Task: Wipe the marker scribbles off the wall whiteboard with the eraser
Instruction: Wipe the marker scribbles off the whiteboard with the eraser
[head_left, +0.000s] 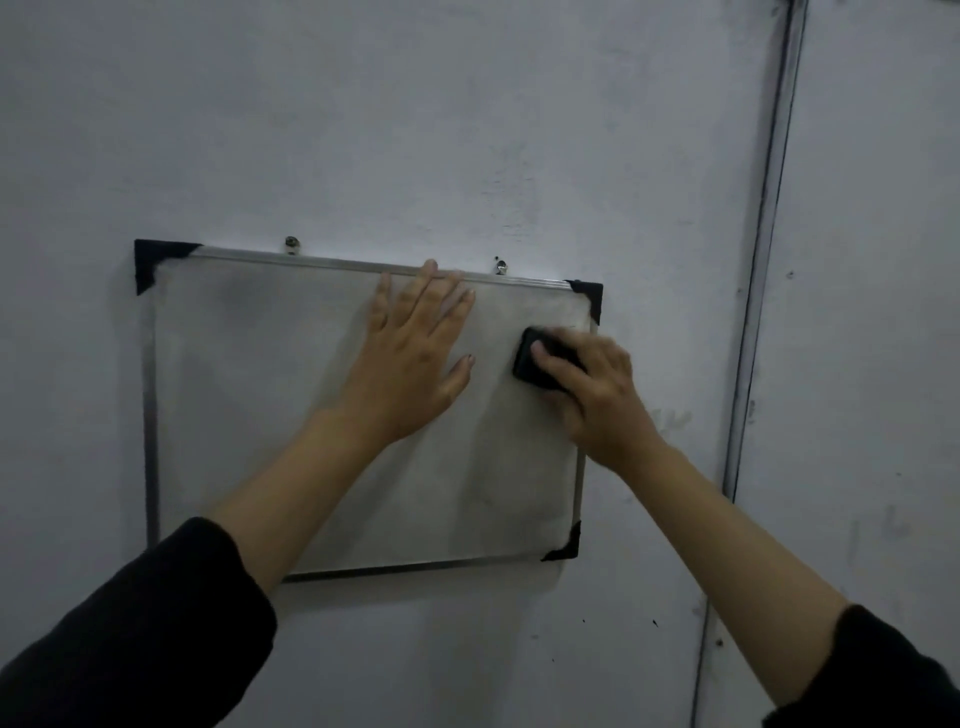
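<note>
A small whiteboard (249, 415) with a metal frame and black corner caps hangs on the wall. Its surface looks grey and smudged, and I see no clear marker lines on it. My left hand (410, 358) lies flat on the upper middle of the board, fingers spread, fingertips at the top frame. My right hand (597, 395) is blurred and grips a black eraser (530, 358) pressed against the board near its upper right corner.
The board hangs from two small metal fixings (292, 244) on a pale wall (415, 130). A vertical metal strip (763, 260) runs down the wall to the right of the board. Dark sleeves cover both forearms low in the view.
</note>
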